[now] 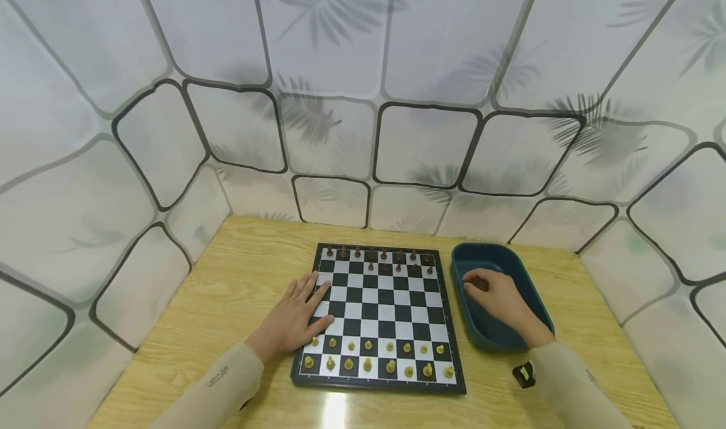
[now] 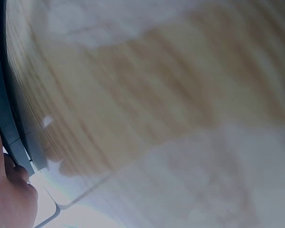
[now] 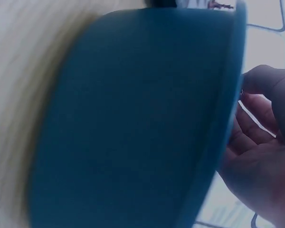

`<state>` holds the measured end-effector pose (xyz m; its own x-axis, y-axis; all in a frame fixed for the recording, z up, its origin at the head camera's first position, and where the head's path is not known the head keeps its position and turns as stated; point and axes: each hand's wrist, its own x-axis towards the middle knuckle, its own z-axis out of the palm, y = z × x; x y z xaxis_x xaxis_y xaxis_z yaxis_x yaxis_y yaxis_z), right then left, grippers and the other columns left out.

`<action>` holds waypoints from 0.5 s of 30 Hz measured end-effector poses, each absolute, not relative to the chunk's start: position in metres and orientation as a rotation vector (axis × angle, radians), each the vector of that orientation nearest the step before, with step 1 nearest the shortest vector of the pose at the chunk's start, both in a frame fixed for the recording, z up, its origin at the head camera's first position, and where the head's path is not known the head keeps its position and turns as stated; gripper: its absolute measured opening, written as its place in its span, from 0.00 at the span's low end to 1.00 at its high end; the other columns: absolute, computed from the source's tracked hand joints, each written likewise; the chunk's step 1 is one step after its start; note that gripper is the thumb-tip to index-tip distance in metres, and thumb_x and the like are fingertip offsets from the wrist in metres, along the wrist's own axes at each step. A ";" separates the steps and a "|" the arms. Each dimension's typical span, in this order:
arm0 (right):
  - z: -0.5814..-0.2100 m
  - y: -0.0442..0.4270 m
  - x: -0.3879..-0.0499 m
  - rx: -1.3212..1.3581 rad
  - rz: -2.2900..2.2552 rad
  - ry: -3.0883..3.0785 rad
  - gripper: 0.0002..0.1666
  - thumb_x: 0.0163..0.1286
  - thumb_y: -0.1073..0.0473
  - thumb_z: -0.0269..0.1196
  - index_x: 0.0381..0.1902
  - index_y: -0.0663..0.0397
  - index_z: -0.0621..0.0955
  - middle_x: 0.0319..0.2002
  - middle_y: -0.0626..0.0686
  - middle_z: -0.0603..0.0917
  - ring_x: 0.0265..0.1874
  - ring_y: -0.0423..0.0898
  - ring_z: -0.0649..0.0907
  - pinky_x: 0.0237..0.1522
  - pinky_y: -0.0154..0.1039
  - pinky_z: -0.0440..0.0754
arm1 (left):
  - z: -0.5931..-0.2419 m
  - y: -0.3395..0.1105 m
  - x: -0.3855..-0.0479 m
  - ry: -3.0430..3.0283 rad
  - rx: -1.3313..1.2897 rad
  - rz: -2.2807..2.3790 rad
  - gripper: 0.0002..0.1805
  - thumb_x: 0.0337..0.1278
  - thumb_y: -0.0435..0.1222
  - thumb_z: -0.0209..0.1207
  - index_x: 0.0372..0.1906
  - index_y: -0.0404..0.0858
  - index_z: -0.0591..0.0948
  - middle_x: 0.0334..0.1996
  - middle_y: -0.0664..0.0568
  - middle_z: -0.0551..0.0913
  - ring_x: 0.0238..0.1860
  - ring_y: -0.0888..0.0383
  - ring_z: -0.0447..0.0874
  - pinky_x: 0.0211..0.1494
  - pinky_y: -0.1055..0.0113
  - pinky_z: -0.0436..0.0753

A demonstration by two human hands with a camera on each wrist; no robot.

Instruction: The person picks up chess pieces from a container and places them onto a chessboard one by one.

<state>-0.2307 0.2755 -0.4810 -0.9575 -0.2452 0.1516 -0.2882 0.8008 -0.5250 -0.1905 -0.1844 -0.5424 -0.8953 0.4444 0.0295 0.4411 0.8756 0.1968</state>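
Note:
A black-and-white chessboard lies on the table. Dark red chess pieces fill its far row and part of the row before it; yellow pieces stand in the two near rows. My left hand rests flat on the board's left edge, fingers spread. Over a blue bin right of the board is my right hand, thumb and fingertips drawn together. Between them shows a small dark red chess piece, mostly hidden. In the right wrist view, the bin's wall covers part of the fingers.
Patterned white curtains close off the back and both sides of the wooden table. A small black item with a yellow mark sits by the right wrist, below the bin.

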 end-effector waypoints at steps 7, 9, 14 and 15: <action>-0.473 0.254 -0.241 0.430 0.942 -2.852 0.10 0.75 0.61 0.67 0.51 0.58 0.86 0.41 0.54 0.90 0.27 0.39 0.80 0.28 0.34 0.77 | -0.540 -0.184 -0.191 3.023 0.717 0.317 0.46 0.77 0.67 0.41 0.85 0.42 0.57 0.85 0.35 0.48 0.86 0.38 0.48 0.87 0.41 0.51; -0.471 0.246 -0.243 0.432 0.964 -2.844 0.10 0.75 0.61 0.67 0.51 0.58 0.86 0.41 0.55 0.91 0.27 0.39 0.80 0.27 0.34 0.77 | -0.540 -0.184 -0.191 3.022 0.719 0.318 0.46 0.77 0.67 0.42 0.85 0.42 0.57 0.85 0.35 0.48 0.86 0.38 0.48 0.87 0.41 0.51; -0.467 0.223 -0.248 0.437 1.037 -2.830 0.08 0.75 0.61 0.66 0.48 0.56 0.85 0.40 0.55 0.90 0.28 0.41 0.80 0.25 0.36 0.76 | -0.541 -0.183 -0.190 3.018 0.710 0.319 0.46 0.77 0.67 0.42 0.85 0.42 0.57 0.85 0.35 0.48 0.86 0.38 0.48 0.88 0.41 0.50; -0.466 0.218 -0.249 0.442 1.046 -2.830 0.07 0.74 0.61 0.66 0.48 0.56 0.85 0.41 0.55 0.90 0.28 0.42 0.80 0.25 0.37 0.75 | -0.541 -0.183 -0.190 3.016 0.708 0.318 0.46 0.77 0.67 0.41 0.85 0.42 0.57 0.85 0.35 0.48 0.86 0.38 0.48 0.88 0.41 0.50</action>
<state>-0.2494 0.2182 -0.4660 -0.9538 -0.2366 0.1851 -0.3001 0.7232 -0.6220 -0.1903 -0.1833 -0.5410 -0.8964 0.4429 0.0199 0.4373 0.8759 0.2042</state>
